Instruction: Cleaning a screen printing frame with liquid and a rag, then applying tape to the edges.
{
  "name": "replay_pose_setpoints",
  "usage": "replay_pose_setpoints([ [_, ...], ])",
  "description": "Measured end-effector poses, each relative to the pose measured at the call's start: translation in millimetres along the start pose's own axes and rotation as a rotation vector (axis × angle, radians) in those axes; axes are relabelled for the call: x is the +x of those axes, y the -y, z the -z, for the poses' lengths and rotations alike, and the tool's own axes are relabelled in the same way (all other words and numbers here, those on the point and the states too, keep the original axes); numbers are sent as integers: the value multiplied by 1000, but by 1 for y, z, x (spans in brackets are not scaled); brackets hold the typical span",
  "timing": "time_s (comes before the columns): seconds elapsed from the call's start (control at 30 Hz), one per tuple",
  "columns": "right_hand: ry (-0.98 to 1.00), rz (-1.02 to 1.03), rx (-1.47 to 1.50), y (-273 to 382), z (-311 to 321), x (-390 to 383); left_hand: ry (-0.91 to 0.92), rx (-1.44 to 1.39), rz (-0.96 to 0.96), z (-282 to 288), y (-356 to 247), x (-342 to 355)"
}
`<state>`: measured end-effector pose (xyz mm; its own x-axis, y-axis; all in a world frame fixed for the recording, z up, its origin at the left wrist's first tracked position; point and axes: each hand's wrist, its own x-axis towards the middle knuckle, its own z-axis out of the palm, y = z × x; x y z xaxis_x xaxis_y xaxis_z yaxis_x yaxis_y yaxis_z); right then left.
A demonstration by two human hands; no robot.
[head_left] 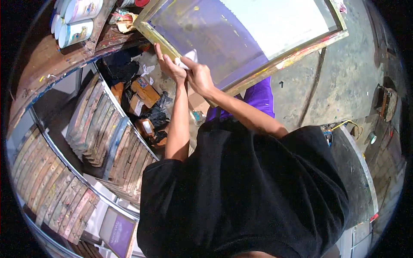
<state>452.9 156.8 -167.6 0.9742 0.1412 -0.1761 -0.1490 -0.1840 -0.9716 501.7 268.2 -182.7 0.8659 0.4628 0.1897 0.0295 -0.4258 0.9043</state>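
Note:
A wooden screen-printing frame [314, 41] with mesh, part purple and part pale, is tilted across the top of the view. My left hand [171, 65] is against its left side, fingers along the paint-stained wood, seemingly gripping it. Just right of that, my right hand [197, 75] is closed on a crumpled white cloth [191, 56] at the frame's inner edge, close beside my left fingers. The undersides of both hands are hidden. Purple fabric [258, 99] shows below the frame, above my dark shirt.
A stained wooden table [47, 64] at upper left bears several tubs [75, 34]. Racks of stacked frames [51, 185] line the lower left. Boxes [144, 92] and black bags lie on the floor [322, 86]. A dark board [350, 176] stands at right, with a yellow cable nearby.

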Motion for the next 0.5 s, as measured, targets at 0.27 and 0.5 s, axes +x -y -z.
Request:
replay_pose_setpoints([
  [0.27,185,-97,191,9,15,-9,-47,-47,-57,0,14,-3],
  [0.5,299,-56,240,13,16,21,-64,-248,65,4,16,-2],
])
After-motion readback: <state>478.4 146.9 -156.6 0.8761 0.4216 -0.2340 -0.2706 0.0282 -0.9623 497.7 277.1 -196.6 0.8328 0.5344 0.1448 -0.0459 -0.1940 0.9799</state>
